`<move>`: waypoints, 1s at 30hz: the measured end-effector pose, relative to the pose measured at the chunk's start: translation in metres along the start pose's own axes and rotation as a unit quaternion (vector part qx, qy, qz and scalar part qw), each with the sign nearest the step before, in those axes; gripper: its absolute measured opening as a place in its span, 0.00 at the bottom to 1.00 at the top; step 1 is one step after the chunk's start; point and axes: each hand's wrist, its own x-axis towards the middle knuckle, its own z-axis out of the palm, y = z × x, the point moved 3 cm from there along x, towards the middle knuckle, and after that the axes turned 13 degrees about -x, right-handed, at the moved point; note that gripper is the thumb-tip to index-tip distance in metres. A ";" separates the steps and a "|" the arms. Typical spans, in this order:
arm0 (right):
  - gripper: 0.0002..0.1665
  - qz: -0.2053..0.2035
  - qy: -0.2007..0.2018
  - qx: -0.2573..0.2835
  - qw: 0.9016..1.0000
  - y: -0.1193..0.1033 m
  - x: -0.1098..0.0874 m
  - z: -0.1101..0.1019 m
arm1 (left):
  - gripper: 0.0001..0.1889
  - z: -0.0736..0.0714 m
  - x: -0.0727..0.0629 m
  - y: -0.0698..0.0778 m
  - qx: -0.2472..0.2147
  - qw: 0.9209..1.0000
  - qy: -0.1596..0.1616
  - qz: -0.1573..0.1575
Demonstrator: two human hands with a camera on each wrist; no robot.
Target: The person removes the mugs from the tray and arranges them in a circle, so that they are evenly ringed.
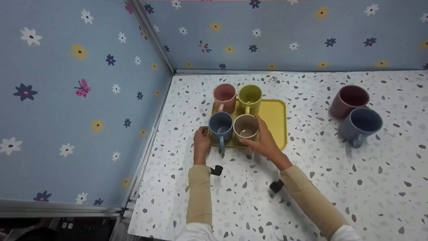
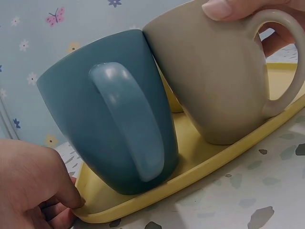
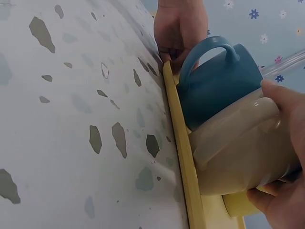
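Note:
A yellow tray (image 1: 277, 122) carries a pink mug (image 1: 224, 95), a yellow-green mug (image 1: 250, 95), a blue mug (image 2: 114, 109) and a beige mug (image 2: 209, 71). My right hand (image 1: 265, 142) grips the beige mug around its side and rim, thumb near the front. That mug stands at the tray's front edge, its rim against the blue mug in the left wrist view. At the tray's left front corner, my left hand (image 1: 202, 142) pinches the rim with curled fingers; the blue mug is right beside it. Both front mugs have their handles turned toward me.
Away to the right, a maroon mug (image 1: 351, 100) and a blue-grey mug (image 1: 362, 124) stand close together on the speckled table (image 1: 244, 207). Flowered panels (image 1: 274, 36) rise behind and to the left. The tray's right part shows bare yellow surface.

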 end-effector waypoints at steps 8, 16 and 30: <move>0.62 0.004 0.023 0.016 1.000 0.003 -0.005 -0.001 | 0.17 0.000 0.000 -0.001 -0.006 1.000 -0.002 -0.004; 0.58 -0.019 0.054 0.058 0.997 0.008 -0.009 -0.004 | 0.18 0.000 0.003 -0.002 -0.012 1.000 -0.002 -0.004; 0.60 -0.010 0.092 0.020 0.996 0.009 -0.026 -0.014 | 0.18 -0.001 0.002 -0.002 -0.001 1.000 -0.009 0.003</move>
